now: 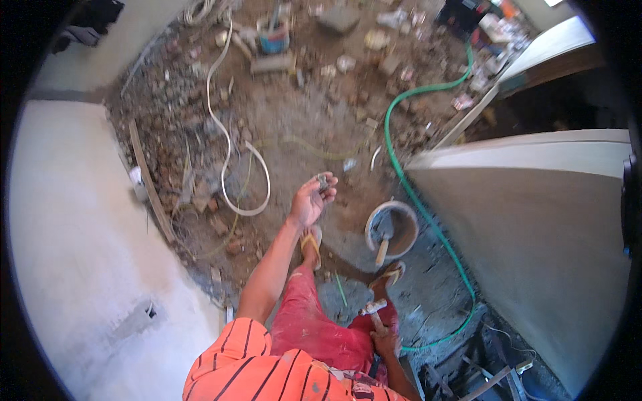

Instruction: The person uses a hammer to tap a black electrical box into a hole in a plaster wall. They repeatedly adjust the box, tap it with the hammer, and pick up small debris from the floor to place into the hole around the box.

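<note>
My left hand [309,204] is stretched out ahead over the ground, its fingers curled around a small greyish lump [324,182]. What the lump is, I cannot make out. Low at my right side, my right hand [384,343] grips a hammer [373,307] by its handle, with the metal head pointing up beside my thigh. In front of my right foot stands a round mortar pan [412,232]. A trowel [383,244] lies in it, blade in the grey mix and wooden handle over the near rim.
A green hose [393,144] curves along the right, past the pan. A white pipe [227,144] loops over rubble at left. A plank [150,180] leans near the left wall [73,200]. At the back stands a blue bucket [274,43]. Sticks [488,381] lie lower right.
</note>
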Demonstrator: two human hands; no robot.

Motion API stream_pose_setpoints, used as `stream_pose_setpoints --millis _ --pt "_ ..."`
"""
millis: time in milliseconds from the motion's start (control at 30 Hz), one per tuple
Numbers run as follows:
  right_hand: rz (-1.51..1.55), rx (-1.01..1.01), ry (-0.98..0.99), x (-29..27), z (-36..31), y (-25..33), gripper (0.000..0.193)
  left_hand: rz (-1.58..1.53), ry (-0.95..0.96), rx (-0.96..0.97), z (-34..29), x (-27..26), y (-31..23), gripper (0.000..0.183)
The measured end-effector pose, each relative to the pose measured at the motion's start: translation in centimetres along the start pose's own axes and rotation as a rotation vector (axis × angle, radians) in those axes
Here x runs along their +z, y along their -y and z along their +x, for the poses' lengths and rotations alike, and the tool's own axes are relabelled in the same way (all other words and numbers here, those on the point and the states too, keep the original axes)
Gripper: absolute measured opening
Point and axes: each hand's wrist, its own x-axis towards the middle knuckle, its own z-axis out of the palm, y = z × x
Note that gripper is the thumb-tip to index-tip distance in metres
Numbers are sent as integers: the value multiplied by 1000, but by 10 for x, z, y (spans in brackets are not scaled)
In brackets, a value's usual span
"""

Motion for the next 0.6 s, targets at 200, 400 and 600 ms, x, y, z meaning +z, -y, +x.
stream_pose_setpoints --millis 200,400,600 --pt "-39 193 19 -53 -55 36 42 231 192 71 -52 212 -133 27" --pt "127 495 -173 -57 -81 10 53 644 439 311 -102 436 -157 25" --pt "709 718 -233 -84 -111 -2 67 1062 770 788 -164 641 -119 23"
